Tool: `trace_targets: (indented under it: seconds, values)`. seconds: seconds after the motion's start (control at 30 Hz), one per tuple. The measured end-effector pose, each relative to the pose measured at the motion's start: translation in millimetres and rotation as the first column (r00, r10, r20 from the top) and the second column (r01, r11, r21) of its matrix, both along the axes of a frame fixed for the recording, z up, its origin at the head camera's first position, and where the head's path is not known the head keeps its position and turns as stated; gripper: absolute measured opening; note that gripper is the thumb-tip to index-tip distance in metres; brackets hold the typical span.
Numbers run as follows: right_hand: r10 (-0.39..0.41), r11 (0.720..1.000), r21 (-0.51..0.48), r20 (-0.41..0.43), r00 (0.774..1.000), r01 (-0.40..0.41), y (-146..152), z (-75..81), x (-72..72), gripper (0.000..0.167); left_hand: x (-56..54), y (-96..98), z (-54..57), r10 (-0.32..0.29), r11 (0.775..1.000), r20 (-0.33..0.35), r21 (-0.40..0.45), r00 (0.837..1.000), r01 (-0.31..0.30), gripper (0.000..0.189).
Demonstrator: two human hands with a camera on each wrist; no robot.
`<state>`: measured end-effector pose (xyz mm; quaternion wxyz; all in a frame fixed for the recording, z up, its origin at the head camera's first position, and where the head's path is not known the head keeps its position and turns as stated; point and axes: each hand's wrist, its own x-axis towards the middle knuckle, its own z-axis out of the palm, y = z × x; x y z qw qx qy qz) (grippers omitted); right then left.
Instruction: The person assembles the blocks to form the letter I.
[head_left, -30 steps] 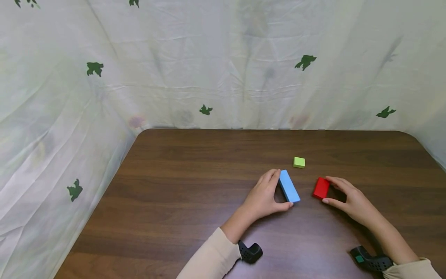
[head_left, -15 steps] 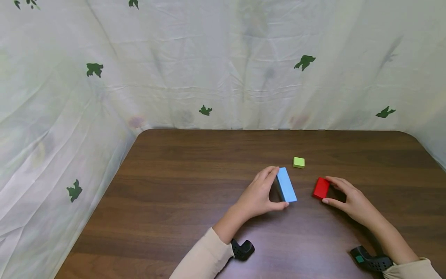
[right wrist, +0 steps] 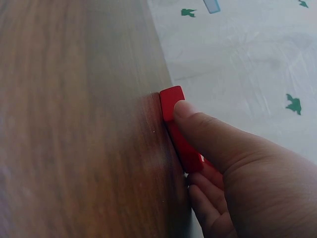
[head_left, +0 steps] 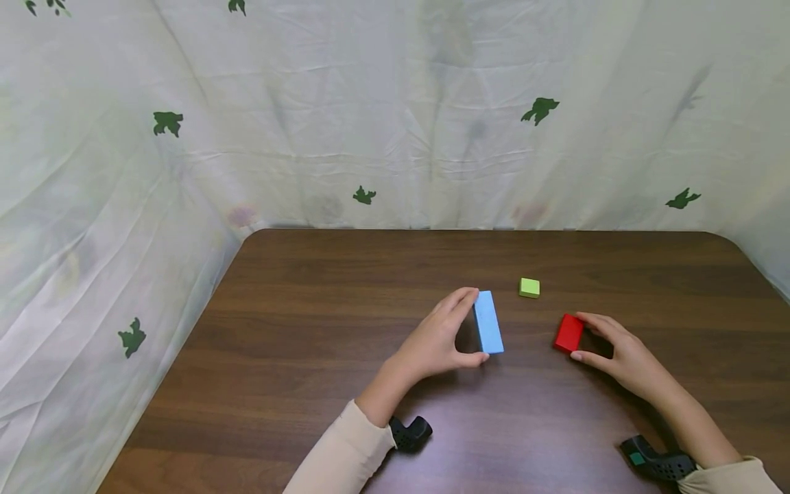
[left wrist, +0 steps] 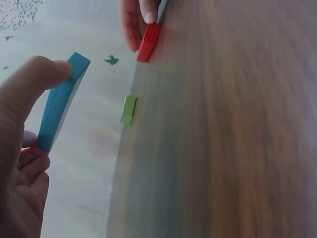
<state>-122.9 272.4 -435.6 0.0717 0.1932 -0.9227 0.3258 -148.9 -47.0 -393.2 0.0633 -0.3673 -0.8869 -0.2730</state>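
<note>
A long blue block (head_left: 489, 322) is pinched by its two ends between the thumb and fingers of my left hand (head_left: 432, 343). In the left wrist view the blue block (left wrist: 63, 103) hangs above the table. My right hand (head_left: 629, 357) grips a shorter red block (head_left: 568, 333) the same way, right of the blue one. Seen from the right wrist, the red block (right wrist: 173, 106) lies on the tabletop with the thumb at its near end. Behind and between the two, a small light-green block (head_left: 529, 287) rests on the table, touched by neither hand.
The brown wooden table (head_left: 321, 329) reaches back to a pale curtain (head_left: 395, 123) with green leaf-like shapes. More curtain hangs along the left side. Black devices are strapped to both wrists, the left one (head_left: 412, 435) close above the tabletop.
My left hand has moved left and slightly away from me with the blue block, which has turned more upright in the head view. My right hand, the red block and the green block have stayed put.
</note>
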Motion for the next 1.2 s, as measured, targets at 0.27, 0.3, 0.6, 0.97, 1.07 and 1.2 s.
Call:
trace_targets:
  seconds: [0.27,0.3,0.6,0.97,1.07,1.2]
  values:
    - [-0.003,1.000,-0.004,0.001,1.000,0.003,1,-0.1,0.1,0.063,-4.1,-13.6,-6.1,0.006,1.000,0.065,-0.027,0.998,-0.005,0.090]
    - [-0.003,1.000,-0.005,0.002,1.000,0.003,1,-0.1,0.1,0.063,-4.4,-14.8,-7.0,0.006,0.999,0.074,-0.033,0.997,-0.004,0.090]
    - [-0.008,1.000,0.001,0.011,1.000,0.008,0,-0.8,0.7,0.063,-4.4,-20.4,-15.7,0.004,0.999,0.145,-0.044,0.989,0.002,0.088]
    - [-0.015,1.000,0.013,0.025,1.000,0.015,-1,0.3,0.9,0.063,-4.9,-22.5,-25.0,0.012,0.999,0.218,-0.054,0.976,-0.001,0.085]
    - [-0.014,1.000,0.013,0.025,1.000,0.014,-1,0.2,0.9,0.063,-6.1,-22.4,-27.6,0.009,0.999,0.226,-0.054,0.974,0.004,0.085]
    - [-0.012,1.000,0.014,0.023,1.000,0.012,0,0.4,0.6,0.062,-7.7,-22.3,-30.2,0.003,0.998,0.244,-0.056,0.970,0.011,0.085]
